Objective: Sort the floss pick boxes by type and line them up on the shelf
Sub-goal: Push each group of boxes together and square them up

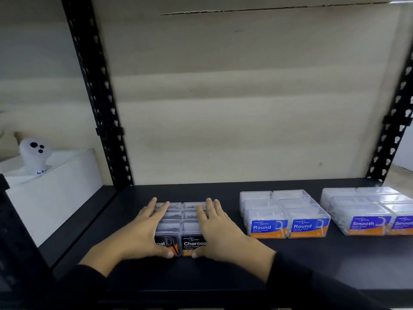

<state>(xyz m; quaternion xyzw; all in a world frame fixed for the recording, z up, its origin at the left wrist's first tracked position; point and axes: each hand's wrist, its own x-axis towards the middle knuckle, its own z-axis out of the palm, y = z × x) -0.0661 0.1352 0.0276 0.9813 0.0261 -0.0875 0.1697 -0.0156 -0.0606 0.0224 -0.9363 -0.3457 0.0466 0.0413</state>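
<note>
Head camera looks down on a black shelf board [290, 265] backed by beige cardboard [245, 97], with black perforated metal uprights [96, 97] at the left and the far right.

Lower centre of the frame holds a block of clear plastic floss pick boxes with black "Charcoal" labels [193, 243], two columns side by side and three deep. The left-hand grip [145, 229] lies spread on the left column, fingers straight along the lids and thumb against the front label. The right-hand grip [220, 231] lies spread the same way on the right column.

Right of centre stands a like block of clear boxes with blue and orange "Round" labels [283, 215], apart from the charcoal block. At the right edge stands another with blue "Smooth" labels [366, 211].

At the left edge, a white ghost figure [33, 153] sits on a white box [55, 191].
</note>
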